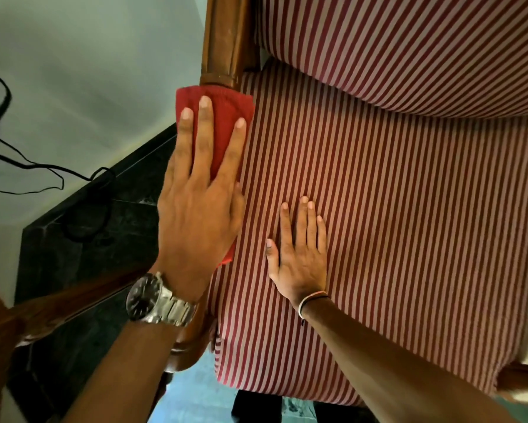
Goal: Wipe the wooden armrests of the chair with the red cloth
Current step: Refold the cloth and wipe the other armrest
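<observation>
The chair fills the right of the view, with a red-and-white striped seat cushion [409, 239] and back cushion [409, 41]. Its left wooden armrest [226, 41] runs from the top edge down the frame. My left hand [198, 203], with a steel watch on the wrist, lies flat with spread fingers on the red cloth [223, 111] and presses it onto the armrest. The cloth and hand hide the armrest's middle; its rounded front end [186, 346] shows below my wrist. My right hand [299, 261] rests flat, palm down, on the seat cushion and holds nothing.
A pale wall [88, 71] with black cables [43, 169] stands left of the chair. A dark skirting band [97, 233] runs below it. Another piece of wooden furniture [0, 325] sits at the lower left. Part of the right armrest [522, 377] shows at the lower right edge.
</observation>
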Tool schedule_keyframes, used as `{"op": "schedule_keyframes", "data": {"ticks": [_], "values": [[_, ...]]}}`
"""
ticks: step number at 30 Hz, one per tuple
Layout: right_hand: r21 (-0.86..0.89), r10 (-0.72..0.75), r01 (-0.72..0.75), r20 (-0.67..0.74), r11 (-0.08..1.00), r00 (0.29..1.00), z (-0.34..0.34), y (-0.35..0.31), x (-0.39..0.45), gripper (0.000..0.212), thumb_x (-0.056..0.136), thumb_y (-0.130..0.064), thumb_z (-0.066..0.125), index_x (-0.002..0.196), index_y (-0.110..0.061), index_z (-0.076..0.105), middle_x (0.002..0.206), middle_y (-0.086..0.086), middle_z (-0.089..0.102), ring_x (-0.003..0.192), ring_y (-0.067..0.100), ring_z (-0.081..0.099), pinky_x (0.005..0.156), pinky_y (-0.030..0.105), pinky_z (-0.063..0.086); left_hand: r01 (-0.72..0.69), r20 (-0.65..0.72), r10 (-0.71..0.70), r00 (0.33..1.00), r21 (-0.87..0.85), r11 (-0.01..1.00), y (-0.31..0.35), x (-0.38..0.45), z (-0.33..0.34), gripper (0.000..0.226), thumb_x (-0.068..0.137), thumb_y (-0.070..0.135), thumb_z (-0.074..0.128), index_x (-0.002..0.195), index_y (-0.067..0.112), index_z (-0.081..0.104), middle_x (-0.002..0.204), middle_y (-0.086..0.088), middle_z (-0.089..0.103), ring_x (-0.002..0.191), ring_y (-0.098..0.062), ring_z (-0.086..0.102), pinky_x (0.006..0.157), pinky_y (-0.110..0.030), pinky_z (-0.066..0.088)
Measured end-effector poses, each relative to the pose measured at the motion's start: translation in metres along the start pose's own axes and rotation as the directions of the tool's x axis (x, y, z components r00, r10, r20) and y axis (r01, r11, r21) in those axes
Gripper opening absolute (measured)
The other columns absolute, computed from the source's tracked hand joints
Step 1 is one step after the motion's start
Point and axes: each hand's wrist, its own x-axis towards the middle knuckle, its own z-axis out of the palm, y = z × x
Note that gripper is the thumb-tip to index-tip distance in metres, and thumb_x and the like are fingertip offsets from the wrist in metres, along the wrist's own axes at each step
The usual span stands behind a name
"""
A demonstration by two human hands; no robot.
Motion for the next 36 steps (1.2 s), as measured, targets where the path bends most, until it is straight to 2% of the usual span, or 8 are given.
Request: {"op": "schedule_keyframes", "data": {"ticks": [10,14,17,19,20,23,30,36], "values": [[0.024,-0.008,0.007,0.048,1.000,0.999,-0.011,-0.001,0.001,0.068,0.107,-0.052,0.020,0.164,-0.015,0.016,0.171,0.021,0.011,0.161,0.035,0.010,0.131,0.050,0.006,-0.021,0.075,0.021,0.997,-0.005,1.000,-0.004,-0.125,0.005,0.064,0.100,0.032,0.046,0.159,0.013,0.029,0.168,-0.024,0.019,0.156,-0.043,0.016,0.118,-0.064,0.035],[0.272,0.065,-0.092,0.107,0.958,0.992,-0.041,-0.011,0.002,0.063,0.107,-0.047,0.041,0.160,-0.015,0.031,0.172,0.018,0.013,0.161,0.032,0.010,0.131,0.050,0.012,0.097,0.086,-0.067,0.994,-0.432,0.897,-0.010,-0.136,-0.011,0.061,0.101,0.038,0.044,0.160,0.028,0.027,0.174,-0.003,0.012,0.160,-0.024,0.017,0.125,-0.041,0.028],[0.792,0.191,-0.360,0.306,0.493,0.933,-0.087,-0.029,0.016,0.053,0.101,-0.048,0.053,0.145,-0.018,0.054,0.161,0.005,0.043,0.153,0.020,0.035,0.126,0.049,0.031,0.313,0.049,-0.369,0.928,-0.637,0.704,-0.025,-0.147,-0.027,0.043,0.102,0.040,0.050,0.144,0.045,0.046,0.158,0.002,0.043,0.140,-0.007,0.050,0.109,-0.028,0.051],[0.896,0.102,-0.441,0.434,0.058,0.895,-0.117,-0.045,0.029,0.057,0.095,-0.050,0.055,0.144,-0.019,0.054,0.143,-0.005,0.059,0.138,0.014,0.054,0.118,0.042,0.044,0.478,0.148,-0.544,0.826,-0.694,0.538,-0.033,-0.154,-0.033,0.042,0.094,0.043,0.064,0.135,0.040,0.053,0.133,0.000,0.065,0.113,0.000,0.068,0.089,-0.026,0.062],[0.897,0.052,-0.442,0.442,-0.012,0.896,-0.128,-0.052,0.034,0.058,0.094,-0.048,0.059,0.144,-0.019,0.053,0.138,-0.003,0.063,0.132,0.013,0.060,0.112,0.037,0.049,0.561,0.246,-0.593,0.767,-0.707,0.432,-0.037,-0.155,-0.035,0.052,0.083,0.043,0.070,0.132,0.035,0.056,0.121,0.003,0.070,0.102,0.002,0.071,0.082,-0.025,0.062],[0.927,0.035,-0.372,0.371,0.037,0.928,-0.143,-0.072,0.040,0.050,0.089,-0.026,0.077,0.135,-0.014,0.061,0.126,0.004,0.071,0.114,0.010,0.069,0.093,0.024,0.058,0.688,0.434,-0.611,0.662,-0.675,0.266,-0.044,-0.156,-0.034,0.055,0.066,0.040,0.076,0.118,0.022,0.069,0.097,0.002,0.078,0.087,-0.007,0.075,0.080,-0.028,0.059],[0.947,0.133,-0.320,0.318,-0.007,0.939,-0.144,-0.079,0.044,0.032,0.082,-0.005,0.083,0.111,0.004,0.071,0.112,0.020,0.075,0.105,0.031,0.074,0.087,0.028,0.061,0.686,0.428,-0.635,0.643,-0.690,0.230,-0.046,-0.149,-0.037,0.022,0.069,0.028,0.087,0.078,0.011,0.076,0.076,-0.009,0.078,0.073,-0.025,0.076,0.071,-0.036,0.064],[0.937,0.137,-0.349,0.348,-0.016,0.927,-0.147,-0.077,0.048,0.028,0.078,-0.005,0.086,0.103,0.004,0.075,0.104,0.016,0.079,0.098,0.024,0.076,0.087,0.031,0.063,0.668,0.436,-0.650,0.622,-0.728,0.151,-0.043,-0.146,-0.036,0.029,0.068,0.019,0.088,0.078,-0.001,0.070,0.062,-0.007,0.071,0.052,-0.008,0.070,0.049,-0.015,0.057]]}}
